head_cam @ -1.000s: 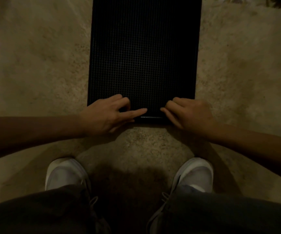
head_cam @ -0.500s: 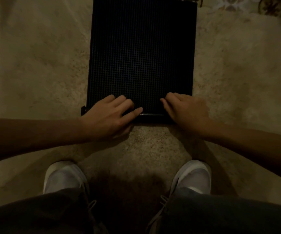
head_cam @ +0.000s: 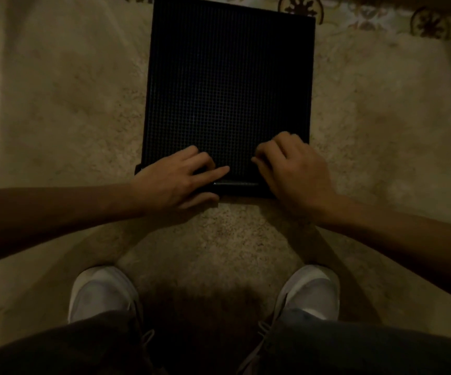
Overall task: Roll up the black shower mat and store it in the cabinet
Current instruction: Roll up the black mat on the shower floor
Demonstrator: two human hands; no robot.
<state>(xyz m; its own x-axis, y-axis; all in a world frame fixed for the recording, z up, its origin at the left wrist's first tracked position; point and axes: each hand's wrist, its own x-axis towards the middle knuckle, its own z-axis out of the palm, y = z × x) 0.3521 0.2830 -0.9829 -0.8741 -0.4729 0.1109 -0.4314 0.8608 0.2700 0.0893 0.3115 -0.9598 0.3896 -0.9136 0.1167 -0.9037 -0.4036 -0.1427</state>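
On the pale carpet (head_cam: 56, 104), the near edge of the black shower mat (head_cam: 229, 85) is being pressed and curled by the left hand (head_cam: 172, 182), fingers spread over the small roll just forming. The right hand (head_cam: 292, 169) is being laid on the same edge, fingers bent. Most of the mat is lying flat beyond; rolling is judged barely begun, and no cabinet is being shown.

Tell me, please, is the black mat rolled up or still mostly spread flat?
Mostly spread flat: the black mat lies open on the carpet, with only its near edge turned into a thin roll under the left hand and right hand.
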